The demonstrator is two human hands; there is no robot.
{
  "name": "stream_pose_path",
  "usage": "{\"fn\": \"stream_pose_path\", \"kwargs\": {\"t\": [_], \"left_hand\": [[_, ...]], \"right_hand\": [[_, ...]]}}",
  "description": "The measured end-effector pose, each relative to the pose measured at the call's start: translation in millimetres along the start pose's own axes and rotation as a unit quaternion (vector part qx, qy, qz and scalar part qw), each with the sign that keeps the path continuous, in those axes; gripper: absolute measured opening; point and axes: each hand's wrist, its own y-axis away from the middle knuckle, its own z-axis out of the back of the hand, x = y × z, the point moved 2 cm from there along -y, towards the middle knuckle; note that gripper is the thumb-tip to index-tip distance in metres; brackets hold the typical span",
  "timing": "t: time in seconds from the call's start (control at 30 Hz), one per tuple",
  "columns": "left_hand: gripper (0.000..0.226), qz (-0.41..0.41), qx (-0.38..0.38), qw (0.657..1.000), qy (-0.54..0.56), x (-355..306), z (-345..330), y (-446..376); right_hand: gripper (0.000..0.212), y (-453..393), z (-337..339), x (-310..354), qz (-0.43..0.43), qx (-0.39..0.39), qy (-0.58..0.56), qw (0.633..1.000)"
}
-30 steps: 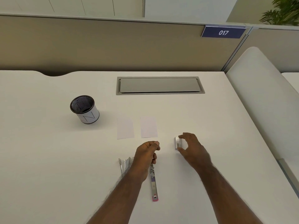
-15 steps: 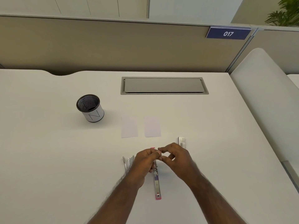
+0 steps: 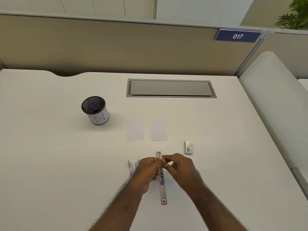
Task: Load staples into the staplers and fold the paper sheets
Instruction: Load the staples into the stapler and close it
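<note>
Partly hidden, both hands' (image 3: 150, 170) (image 3: 180, 167) grips pinch over the opened pink stapler (image 3: 162, 187); any staples can't be made out.

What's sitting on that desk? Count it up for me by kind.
Staplers: 2, a pink one opened out flat and a silver one
Paper sheets: 2
Staple box: 1
Mesh cup: 1
Total: 6

My left hand (image 3: 149, 170) and right hand (image 3: 180, 168) meet fingertip to fingertip, fingers curled as if pinching, though what they pinch is too small to tell. My forearms reach toward twelve o'clock.
</note>
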Motion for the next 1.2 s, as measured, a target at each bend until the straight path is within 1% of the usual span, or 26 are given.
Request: {"fn": "stream_pose_path", "kwargs": {"t": [0.13,0.27,0.37,0.5,0.57,0.7,0.8,1.0,1.03,1.2], "left_hand": [[0.016,0.023,0.003,1.000,0.008,4,4,-2],[0.019,0.038,0.004,0.999,0.019,5,7,0],[0.013,0.026,-0.023,0.999,0.016,2,8,1],[0.012,-0.037,-0.126,0.988,-0.076,0,16,0],[0.014,-0.049,-0.149,0.981,-0.117,7,18,2],[0.020,-0.060,-0.108,0.968,-0.219,28,10,7],[0.028,-0.080,-0.111,0.948,-0.287,36,3,10],[0.017,-0.122,-0.150,0.932,-0.305,38,-1,12],[0.018,-0.129,-0.156,0.930,-0.308,37,-1,12],[0.015,-0.147,-0.161,0.921,-0.323,37,-2,10]], "right_hand": [[0.022,-1,-2,-3,-0.013,0.020,-0.002,1.000],[0.023,-3,-4,-6,-0.021,0.039,0.019,0.999],[0.021,-6,-6,-11,-0.043,0.029,0.001,0.999],[0.018,-8,-8,-21,-0.068,0.017,-0.026,0.997],[0.018,-9,-11,-24,-0.074,0.025,-0.031,0.996],[0.020,-17,-17,-21,-0.063,0.045,-0.025,0.997],[0.019,-24,-22,-19,-0.063,0.062,-0.010,0.996],[0.022,-30,-31,-24,-0.063,0.084,0.020,0.994],[0.022,-30,-31,-25,-0.062,0.085,0.023,0.994],[0.024,-29,-34,-28,-0.048,0.086,0.054,0.994]]}}
